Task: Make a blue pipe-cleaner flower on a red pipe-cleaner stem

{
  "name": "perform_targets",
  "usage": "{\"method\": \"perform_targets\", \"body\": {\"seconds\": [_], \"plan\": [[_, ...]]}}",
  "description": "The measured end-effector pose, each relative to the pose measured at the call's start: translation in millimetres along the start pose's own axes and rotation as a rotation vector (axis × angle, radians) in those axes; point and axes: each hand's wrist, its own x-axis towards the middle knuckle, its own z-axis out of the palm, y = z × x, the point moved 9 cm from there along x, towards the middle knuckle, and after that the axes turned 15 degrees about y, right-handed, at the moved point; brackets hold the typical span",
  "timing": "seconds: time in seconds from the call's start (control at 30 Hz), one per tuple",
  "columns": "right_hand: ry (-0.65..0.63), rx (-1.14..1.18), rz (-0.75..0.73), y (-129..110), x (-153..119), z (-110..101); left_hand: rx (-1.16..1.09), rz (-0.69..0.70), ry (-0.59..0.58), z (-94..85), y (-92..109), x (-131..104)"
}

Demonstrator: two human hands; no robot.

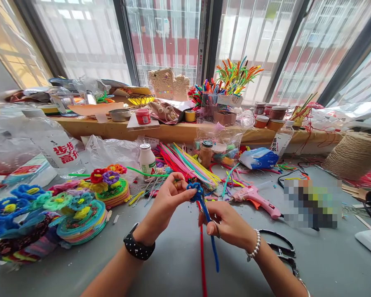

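My left hand (173,192) pinches a small blue pipe-cleaner flower (195,192) between thumb and fingers. From the flower a blue pipe-cleaner stem (215,253) runs down past my right hand. My right hand (224,222) is closed just below the flower, with its fingers in the loops of what look like small metal scissors (217,229). Their blades lie close to the blue stem and are mostly hidden. Behind the stem a red pipe cleaner (202,251) stretches down to the near table edge.
Pipe-cleaner flowers (77,202) on round bases crowd the left. Loose pipe cleaners (185,163), a white bottle (147,161) and a brown jar (205,154) stand ahead. At right lie a pink glue gun (259,200), black-handled scissors (276,243) and a twine spool (355,154).
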Motion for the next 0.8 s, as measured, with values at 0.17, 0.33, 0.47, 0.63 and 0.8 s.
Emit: {"method": "perform_targets", "body": {"seconds": [0.17, 0.33, 0.47, 0.63, 0.8], "plan": [[0.091, -0.022, 0.064, 5.7, 3.1, -1.5, -0.038, -0.016, 0.067, -2.5, -4.1, -0.5], [0.252, -0.072, 0.077, 9.8, 4.2, -8.8, -0.069, -0.009, 0.146, -6.8, -6.8, -0.8], [0.314, -0.085, 0.099, 11.6, 5.9, -14.0, -0.073, -0.022, 0.179, -11.4, -7.7, 2.1], [0.224, -0.045, 0.141, 16.2, 5.7, -17.6, -0.038, -0.087, 0.107, -9.3, -8.6, 4.0], [0.043, -0.037, 0.075, 10.6, 1.5, -8.3, -0.007, -0.059, 0.142, -10.8, -4.3, 4.8]]}}
